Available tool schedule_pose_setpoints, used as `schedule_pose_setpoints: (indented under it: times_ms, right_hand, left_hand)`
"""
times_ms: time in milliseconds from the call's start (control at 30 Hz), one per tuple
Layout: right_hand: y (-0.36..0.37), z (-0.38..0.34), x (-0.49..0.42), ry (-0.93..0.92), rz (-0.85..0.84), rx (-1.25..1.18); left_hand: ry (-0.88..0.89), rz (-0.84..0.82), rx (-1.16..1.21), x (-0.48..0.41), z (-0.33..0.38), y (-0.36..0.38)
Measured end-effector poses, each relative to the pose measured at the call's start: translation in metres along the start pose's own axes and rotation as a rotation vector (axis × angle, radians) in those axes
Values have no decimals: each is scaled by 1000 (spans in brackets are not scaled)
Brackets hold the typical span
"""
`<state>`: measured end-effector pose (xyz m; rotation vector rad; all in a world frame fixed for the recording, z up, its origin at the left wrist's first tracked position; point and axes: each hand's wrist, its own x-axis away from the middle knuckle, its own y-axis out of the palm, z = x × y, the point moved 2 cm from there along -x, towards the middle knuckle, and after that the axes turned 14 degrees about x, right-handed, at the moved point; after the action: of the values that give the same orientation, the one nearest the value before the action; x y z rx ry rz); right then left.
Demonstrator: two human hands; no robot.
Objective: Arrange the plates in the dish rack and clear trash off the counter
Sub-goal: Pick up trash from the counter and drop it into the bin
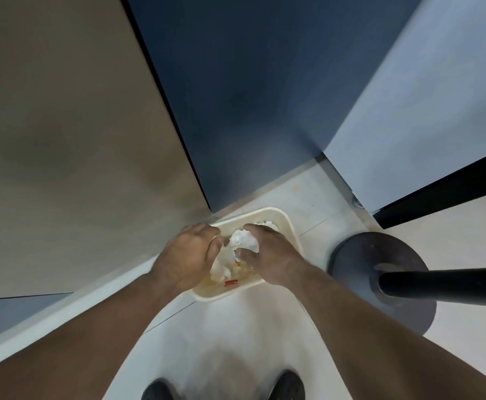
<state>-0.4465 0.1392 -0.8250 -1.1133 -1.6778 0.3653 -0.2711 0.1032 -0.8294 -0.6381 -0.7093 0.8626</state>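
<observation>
A cream rectangular trash bin (289, 226) stands on the pale floor against a corner of cabinet panels. Inside it lie scraps, among them a red piece (231, 282). Both hands hover over the bin's opening with a wad of crumpled white paper (243, 241) between them. My left hand (187, 252) curls its fingers on the wad's left side, where a strip of paper hangs down. My right hand (267, 255) arches over the wad's right side, thumb below and fingers on top. No plates, dish rack or counter are in view.
A black pole (443, 284) on a round dark base (360, 255) stands just right of the bin. A beige panel (63, 140) rises on the left and a dark blue panel (250, 96) behind. My shoes (286, 385) show at the bottom edge.
</observation>
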Motion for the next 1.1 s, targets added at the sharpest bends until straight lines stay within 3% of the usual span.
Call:
schedule_pose_setpoints:
  times_ms: [267, 433, 700, 1100]
  right_hand:
    - [-39, 8, 32, 69, 148, -48]
    - [-82, -17, 82, -16, 242, 5]
    - [-212, -91, 179, -98, 399, 184]
    - [-393, -198, 322, -161, 523, 249]
  left_hand:
    - [3, 0, -11, 21, 36, -43]
    - [54, 6, 3, 42, 77, -88]
    - [187, 49, -12, 84, 181, -218]
    - [276, 169, -43, 159, 314, -399]
